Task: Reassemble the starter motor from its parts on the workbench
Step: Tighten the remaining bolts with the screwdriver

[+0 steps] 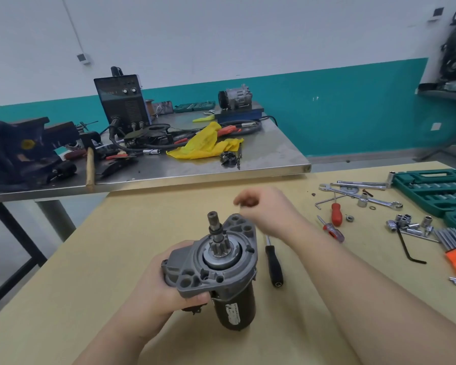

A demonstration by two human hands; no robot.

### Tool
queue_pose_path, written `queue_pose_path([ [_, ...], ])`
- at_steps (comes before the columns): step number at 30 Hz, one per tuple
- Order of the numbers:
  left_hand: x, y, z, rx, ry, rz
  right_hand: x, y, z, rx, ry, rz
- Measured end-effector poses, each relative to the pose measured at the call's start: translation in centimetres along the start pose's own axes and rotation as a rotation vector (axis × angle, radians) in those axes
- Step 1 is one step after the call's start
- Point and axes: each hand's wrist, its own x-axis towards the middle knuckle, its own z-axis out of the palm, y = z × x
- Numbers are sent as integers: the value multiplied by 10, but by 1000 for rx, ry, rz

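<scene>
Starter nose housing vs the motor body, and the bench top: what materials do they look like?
Nose housing: likely cast aluminium; matte grey, ribbed, webbed bosses. Motor body: probably painted steel; smooth dark cylinder with a label. Bench top: looks like fibreboard or plywood; flat, uniform pale tan, no visible grain.

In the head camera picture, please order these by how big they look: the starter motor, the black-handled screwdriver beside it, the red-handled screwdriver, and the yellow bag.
1. Starter motor, though it is nearest the camera
2. Yellow bag
3. Black-handled screwdriver
4. Red-handled screwdriver
</scene>
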Motion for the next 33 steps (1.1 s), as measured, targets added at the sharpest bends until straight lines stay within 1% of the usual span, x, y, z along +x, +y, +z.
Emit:
queue_pose_path([
  [2, 0, 0, 4, 43, 37, 10, -5, -19, -21, 230, 98, -60],
  [3, 1, -1, 7, 61, 56, 23, -9, -30, -29, 281, 93, -115],
  [6, 0, 0, 16, 116, 115, 66, -25, -56, -44, 327, -38, -245],
  [9, 1, 2, 24, 155, 129, 98, -38, -69, -52, 339, -237, -264],
  [11, 3, 4, 28, 195, 148, 115, -40, -70, -54, 283, -329, -262],
  [13, 3, 5, 30, 204, 153, 118, -40, -69, -54, 219, -364, -250],
  [15, 2, 5, 28, 192, 149, 120, -40, -68, -55, 182, -362, -244],
  [20, 0, 3, 25, 163, 138, 103, -41, -70, -54, 92, -287, -268],
  [25, 0, 1, 24, 178, 151, 100, -44, -74, -45, -51, -337, -269],
  [30, 1, 3, 26, 211, 172, 85, -43, -71, -54, -167, -412, -252],
  [31, 0, 4, 27, 210, 179, 91, -43, -70, -55, -182, -417, -259],
  [33, -2, 7, 30, 191, 184, 98, -43, -68, -58, -179, -375, -258],
])
